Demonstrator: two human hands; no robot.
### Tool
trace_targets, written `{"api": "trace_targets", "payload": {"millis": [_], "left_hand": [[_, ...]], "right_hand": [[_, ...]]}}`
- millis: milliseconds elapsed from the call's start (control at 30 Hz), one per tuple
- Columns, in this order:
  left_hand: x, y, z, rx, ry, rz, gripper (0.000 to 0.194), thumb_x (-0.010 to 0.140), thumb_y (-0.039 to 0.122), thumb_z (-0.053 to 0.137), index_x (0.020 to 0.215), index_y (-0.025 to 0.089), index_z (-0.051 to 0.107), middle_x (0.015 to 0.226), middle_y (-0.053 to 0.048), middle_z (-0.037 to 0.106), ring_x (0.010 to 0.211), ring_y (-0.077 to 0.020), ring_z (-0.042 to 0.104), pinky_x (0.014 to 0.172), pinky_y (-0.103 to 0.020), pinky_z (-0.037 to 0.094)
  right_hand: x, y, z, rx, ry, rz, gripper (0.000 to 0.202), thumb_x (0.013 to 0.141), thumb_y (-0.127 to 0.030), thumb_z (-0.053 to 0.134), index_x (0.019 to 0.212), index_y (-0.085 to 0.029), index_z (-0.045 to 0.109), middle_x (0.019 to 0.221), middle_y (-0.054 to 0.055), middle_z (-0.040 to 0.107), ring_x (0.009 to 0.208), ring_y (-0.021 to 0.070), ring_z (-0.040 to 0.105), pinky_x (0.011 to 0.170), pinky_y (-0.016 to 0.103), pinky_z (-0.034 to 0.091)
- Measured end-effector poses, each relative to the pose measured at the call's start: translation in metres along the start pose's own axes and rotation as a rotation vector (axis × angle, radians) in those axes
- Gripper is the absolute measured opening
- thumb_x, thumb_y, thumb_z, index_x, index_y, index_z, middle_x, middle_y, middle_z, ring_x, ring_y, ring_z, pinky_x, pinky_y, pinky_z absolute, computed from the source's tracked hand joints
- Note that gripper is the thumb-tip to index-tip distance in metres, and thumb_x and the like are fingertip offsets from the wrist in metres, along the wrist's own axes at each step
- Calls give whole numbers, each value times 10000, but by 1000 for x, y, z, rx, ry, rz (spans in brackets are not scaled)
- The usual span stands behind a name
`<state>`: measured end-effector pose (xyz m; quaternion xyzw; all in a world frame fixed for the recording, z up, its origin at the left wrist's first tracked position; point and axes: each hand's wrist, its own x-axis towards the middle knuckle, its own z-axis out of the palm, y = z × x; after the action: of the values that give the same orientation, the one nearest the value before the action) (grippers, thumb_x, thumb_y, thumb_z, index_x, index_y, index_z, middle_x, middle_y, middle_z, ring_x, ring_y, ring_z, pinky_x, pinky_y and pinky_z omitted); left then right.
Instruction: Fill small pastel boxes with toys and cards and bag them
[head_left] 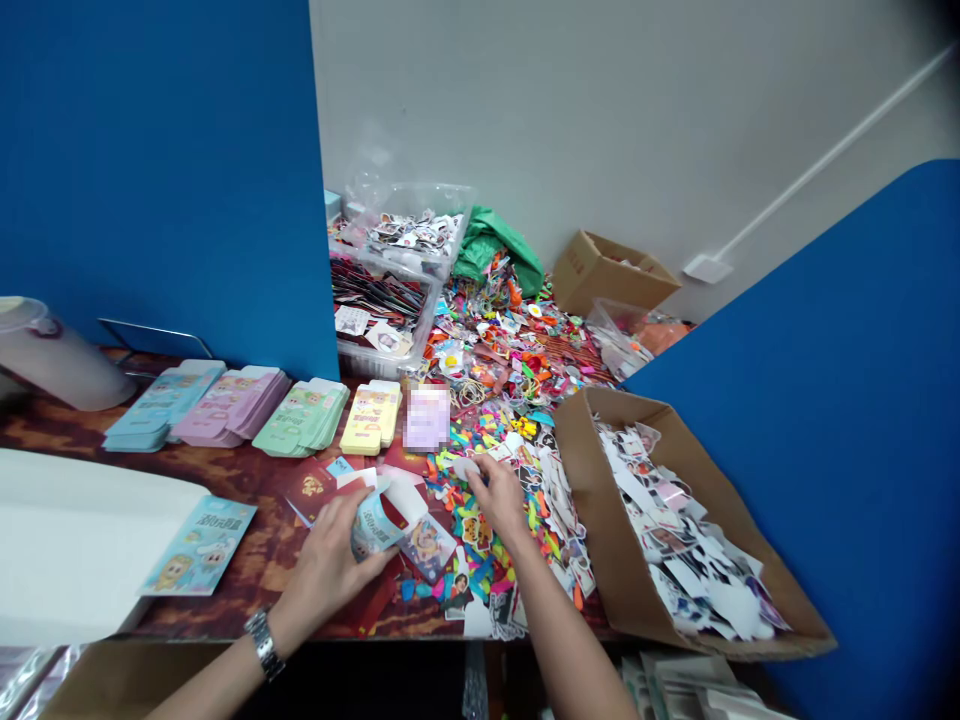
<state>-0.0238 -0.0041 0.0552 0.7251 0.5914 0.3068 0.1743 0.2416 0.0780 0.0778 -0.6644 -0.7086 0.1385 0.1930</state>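
Note:
My left hand point(334, 550) is closed around a small light-blue printed box point(373, 527), tilted, with its top flaps up. In my right hand point(501, 500), thumb and fingers pinch a small pale flat piece point(465, 468), perhaps a sticker seen from the back. Under that hand spreads a pile of small colourful plastic bits point(487, 560) mixed with cut-out stickers point(555, 500). Beside the box lie a printed card point(427, 547) and red packets point(309, 487). A flat blue box point(199, 545) rests further left.
Stacks of flat boxes stand along the blue partition: blue point(161, 400), purple point(229, 400), green point(300, 415), yellow point(369, 415). To the right, a cardboard box point(581, 470) holds sticker cut-outs. Clear plastic bins point(431, 320) and another carton point(581, 275) stand behind.

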Motion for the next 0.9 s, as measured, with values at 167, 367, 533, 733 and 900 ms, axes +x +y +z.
{"api": "trace_targets", "payload": {"millis": [167,367,533,733,900], "left_hand": [[6,1,7,29,43,46,650,813,436,652,1348,170,396,1258,-151,553,1154,-314,546,973,-469,466],[7,13,15,44,38,62,683,803,325,632,1407,168,354,1228,-141,562,1112,-308,549,931,-448,480],[5,13,18,31,51,81,719,803,297,620,1436,166,307,1245,-149,552,1113,-308,546,922,-448,488],[9,2,20,-8,53,77,725,811,308,611,1447,198,281,1288,-142,537,1174,-311,541,966,-463,481],[11,-3,21,-6,16,57,768,817,362,636,1460,221,240,1346,-148,504,1223,-319,523,989,-472,483]], "right_hand": [[-10,-27,-34,184,7,-132,194,927,-275,513,1000,-212,681,978,37,695,925,188,605,816,256,416],[-28,-76,-34,364,-157,-312,130,908,-206,552,964,-218,668,890,10,695,804,161,623,733,237,449],[-40,-87,-12,345,-26,-412,238,942,-181,491,1161,-189,585,1033,82,678,919,190,631,806,273,483],[-32,-75,-15,353,-61,-578,215,970,-220,473,1098,-215,646,969,48,716,855,169,645,810,268,485],[55,-31,-16,99,-9,-78,251,979,-277,454,1123,-207,648,1026,40,699,894,146,649,815,228,475]]}}
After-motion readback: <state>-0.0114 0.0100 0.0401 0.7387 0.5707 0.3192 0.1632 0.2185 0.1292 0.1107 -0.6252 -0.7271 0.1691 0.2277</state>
